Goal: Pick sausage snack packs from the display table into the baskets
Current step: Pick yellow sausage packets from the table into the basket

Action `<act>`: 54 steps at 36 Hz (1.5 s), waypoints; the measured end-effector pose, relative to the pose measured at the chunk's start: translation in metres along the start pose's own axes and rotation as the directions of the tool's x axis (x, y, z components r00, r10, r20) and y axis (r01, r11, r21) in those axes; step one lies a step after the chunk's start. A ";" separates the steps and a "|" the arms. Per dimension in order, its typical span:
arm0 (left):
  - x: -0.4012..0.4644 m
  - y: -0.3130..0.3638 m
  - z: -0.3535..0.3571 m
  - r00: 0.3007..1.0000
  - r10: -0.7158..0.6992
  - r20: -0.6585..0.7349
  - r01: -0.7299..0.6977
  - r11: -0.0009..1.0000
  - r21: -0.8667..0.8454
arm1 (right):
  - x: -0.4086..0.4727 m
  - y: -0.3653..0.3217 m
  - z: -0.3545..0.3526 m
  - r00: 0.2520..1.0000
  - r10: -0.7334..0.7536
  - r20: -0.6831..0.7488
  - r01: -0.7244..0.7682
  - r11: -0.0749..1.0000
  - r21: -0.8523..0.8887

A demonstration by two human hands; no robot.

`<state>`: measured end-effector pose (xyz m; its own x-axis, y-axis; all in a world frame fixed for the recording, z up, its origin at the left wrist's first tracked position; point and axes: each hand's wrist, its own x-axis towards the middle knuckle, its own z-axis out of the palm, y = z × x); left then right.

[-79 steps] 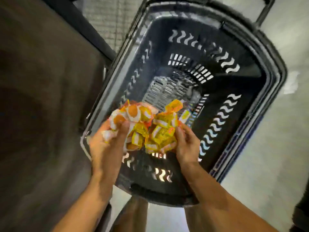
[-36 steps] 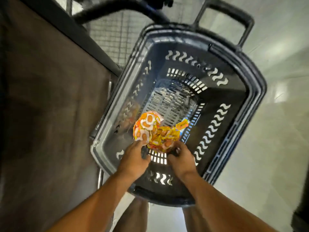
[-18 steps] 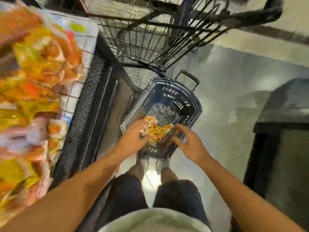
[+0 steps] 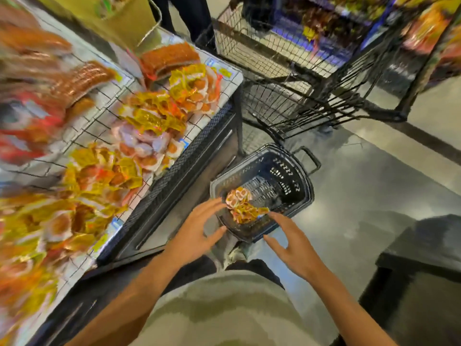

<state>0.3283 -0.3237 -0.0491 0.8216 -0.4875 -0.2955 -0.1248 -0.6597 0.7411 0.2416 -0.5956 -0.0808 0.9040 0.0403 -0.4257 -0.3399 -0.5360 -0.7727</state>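
Overhead, head view: left hand (image 4: pixel 197 229) and right hand (image 4: pixel 295 242) hover spread and empty above the dark plastic slotted basket (image 4: pixel 298 196), where a clump of yellow-orange foil sausage snack packs (image 4: pixel 243 204) lies. More heap the wire-gridded worktop (image 4: pixel 214 113). Packs look light, crinkly, slippery; best scooped in handfuls.

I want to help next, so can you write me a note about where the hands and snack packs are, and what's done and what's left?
Left hand: open, empty, above the near edge of the basket.
Right hand: open, empty, beside the basket's near end.
Basket: on the floor beside the display table, one bunch of snack packs inside at its near end.
Done: that bunch is in the basket.
Left: many more packs lie on the table to the left; probably reach there next for another bunch.
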 end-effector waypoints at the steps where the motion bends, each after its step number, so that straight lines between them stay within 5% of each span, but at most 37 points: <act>1: -0.011 -0.002 -0.005 1.000 -0.009 -0.019 0.009 1.000 -0.007 | -0.001 -0.004 0.000 0.999 -0.033 0.022 0.033 0.999 -0.008; 8: -0.090 -0.023 -0.041 0.978 -0.097 -0.185 0.098 0.995 -0.004 | 0.008 -0.050 0.008 0.964 -0.200 0.178 0.214 0.975 -0.066; 16: -0.189 -0.047 -0.072 0.915 -0.150 -0.375 0.133 0.989 -0.071 | 0.004 -0.128 0.055 0.912 -0.361 0.196 0.385 0.917 -0.103; 28: -0.317 -0.107 -0.086 0.798 -0.310 -0.516 0.227 0.949 -0.219 | -0.029 -0.193 0.158 0.877 -0.324 0.355 0.403 0.898 -0.176; 37: -0.383 -0.145 -0.088 0.606 -0.560 -0.565 0.402 0.828 -0.390 | -0.010 -0.237 0.194 0.821 -0.245 0.515 0.431 0.858 -0.278; 49: -0.369 -0.146 -0.124 0.416 -0.656 -0.630 0.436 0.752 -0.494 | 0.089 -0.322 0.214 0.743 -0.377 0.554 0.542 0.824 -0.165; 54: -0.314 -0.144 -0.163 0.397 -0.616 -0.681 0.427 0.780 -0.457 | 0.131 -0.349 0.208 0.727 -0.405 0.555 0.544 0.832 -0.107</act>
<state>0.1788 0.0176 0.0358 0.7816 0.6020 -0.1634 0.5075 -0.4615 0.7276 0.4242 -0.2278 0.0350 0.6509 0.7140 -0.2580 0.2371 -0.5140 -0.8244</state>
